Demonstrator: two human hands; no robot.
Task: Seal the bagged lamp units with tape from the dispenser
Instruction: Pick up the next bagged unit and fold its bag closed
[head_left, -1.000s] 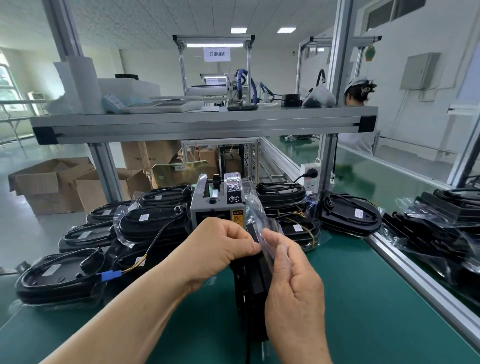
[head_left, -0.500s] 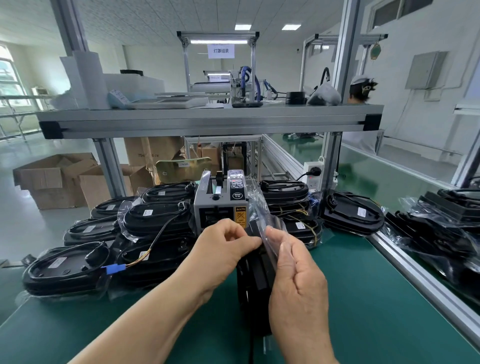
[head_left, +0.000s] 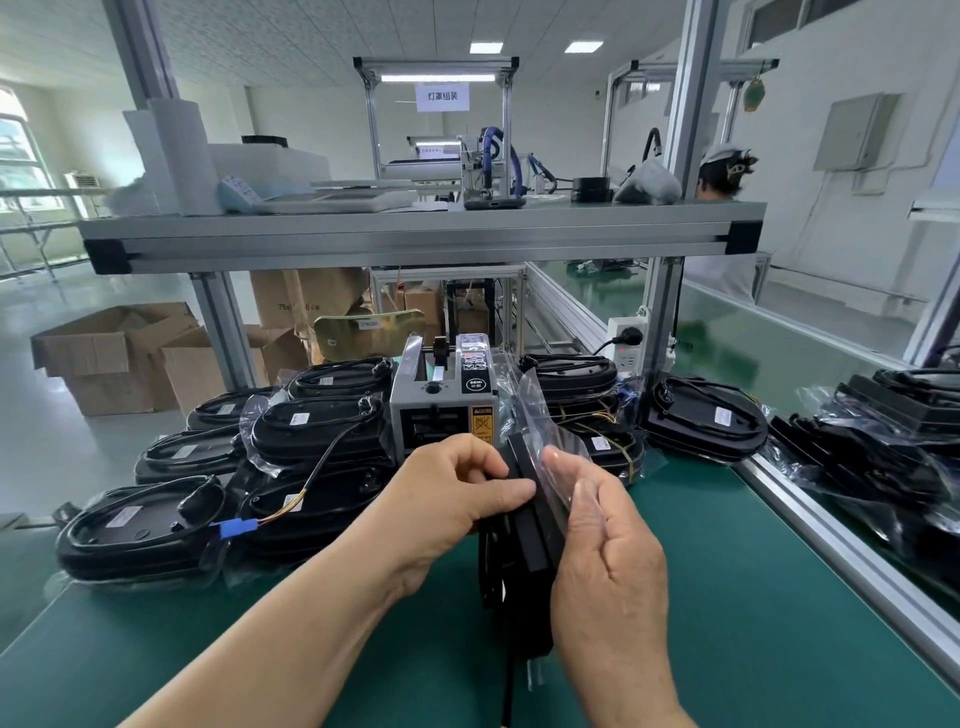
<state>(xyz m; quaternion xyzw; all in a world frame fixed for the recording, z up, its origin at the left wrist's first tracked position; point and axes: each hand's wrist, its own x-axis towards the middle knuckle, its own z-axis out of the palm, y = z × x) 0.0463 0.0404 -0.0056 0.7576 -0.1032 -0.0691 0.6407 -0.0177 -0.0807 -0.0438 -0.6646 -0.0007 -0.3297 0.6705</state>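
A black lamp unit (head_left: 524, 540) in a clear plastic bag stands on edge on the green table, right in front of me. My left hand (head_left: 452, 499) grips its upper left edge, thumb laid across the top. My right hand (head_left: 602, 551) holds the bag's clear flap (head_left: 540, 410) against the unit's right face, fingers nearly straight under the plastic. The grey tape dispenser (head_left: 441, 400) stands just behind my hands. I cannot see a tape piece on either hand.
Bagged black lamp units lie stacked on the left (head_left: 145, 525), behind the dispenser (head_left: 571, 371) and on the right (head_left: 706, 421). An aluminium rail (head_left: 831, 551) bounds the table's right side. A metal shelf (head_left: 415, 234) spans overhead. Cardboard boxes (head_left: 109, 353) sit on the floor.
My hands and the bagged unit have shifted a little lower and nearer. My right hand has folded the clear flap closer against the unit.
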